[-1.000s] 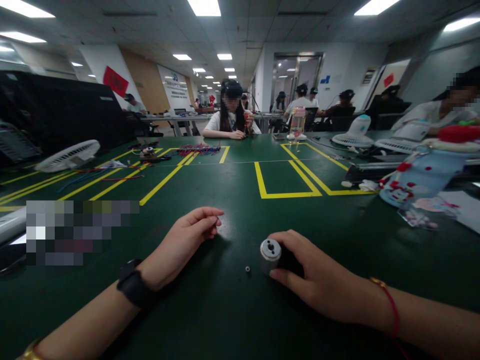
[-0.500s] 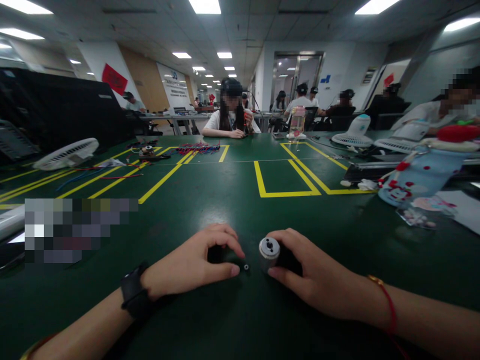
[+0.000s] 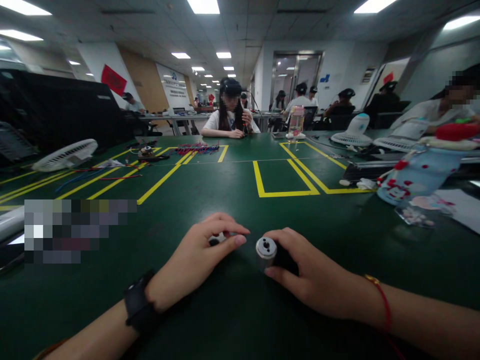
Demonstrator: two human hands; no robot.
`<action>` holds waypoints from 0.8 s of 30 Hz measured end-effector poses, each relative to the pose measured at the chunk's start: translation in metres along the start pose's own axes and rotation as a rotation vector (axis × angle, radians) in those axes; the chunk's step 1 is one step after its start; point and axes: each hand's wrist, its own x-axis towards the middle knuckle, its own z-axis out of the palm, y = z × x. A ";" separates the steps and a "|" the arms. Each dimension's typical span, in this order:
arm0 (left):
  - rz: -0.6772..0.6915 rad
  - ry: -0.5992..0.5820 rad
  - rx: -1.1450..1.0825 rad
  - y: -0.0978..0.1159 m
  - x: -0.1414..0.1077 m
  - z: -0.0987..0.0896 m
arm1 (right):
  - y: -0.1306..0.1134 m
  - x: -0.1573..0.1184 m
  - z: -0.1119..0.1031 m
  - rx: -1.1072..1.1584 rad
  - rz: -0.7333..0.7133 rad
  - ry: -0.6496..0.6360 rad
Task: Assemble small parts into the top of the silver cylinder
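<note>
My right hand [image 3: 305, 270] is closed around a small metal motor [image 3: 266, 252]. The motor stands upright, and its round end face with dark holes points up. Just left of it, my left hand [image 3: 210, 247] is raised over the table with thumb and index fingertip brought nearly together. The small metal ring that lay between the hands no longer shows on the table; the left fingertips appear to pinch it, though they hide it. A small gap separates the left fingertips from the motor.
The green table [image 3: 210, 185] carries yellow tape outlines [image 3: 288, 194]. On the right stand a blue bottle [image 3: 416, 172] and a small clear packet [image 3: 418, 215]. Red and blue wires [image 3: 197, 148] lie further back. A white fan [image 3: 65, 155] is at left; a person [image 3: 228, 112] sits opposite.
My left hand has risen away from the table, its thumb and index finger closing together. The small ring is gone from its spot. My right hand and the motor have barely moved.
</note>
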 end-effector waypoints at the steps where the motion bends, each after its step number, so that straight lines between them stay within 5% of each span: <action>1: 0.009 0.060 0.003 0.002 0.000 0.001 | 0.000 0.000 0.000 -0.004 -0.003 0.001; 6: 0.061 0.178 0.050 0.013 0.002 0.010 | -0.002 0.001 0.002 -0.027 -0.017 0.017; 17: 0.135 0.038 0.132 0.018 0.004 0.019 | 0.001 0.001 0.002 -0.066 -0.035 0.003; 24: 0.055 -0.076 0.013 0.024 0.003 0.014 | -0.001 0.002 0.002 -0.050 -0.057 0.009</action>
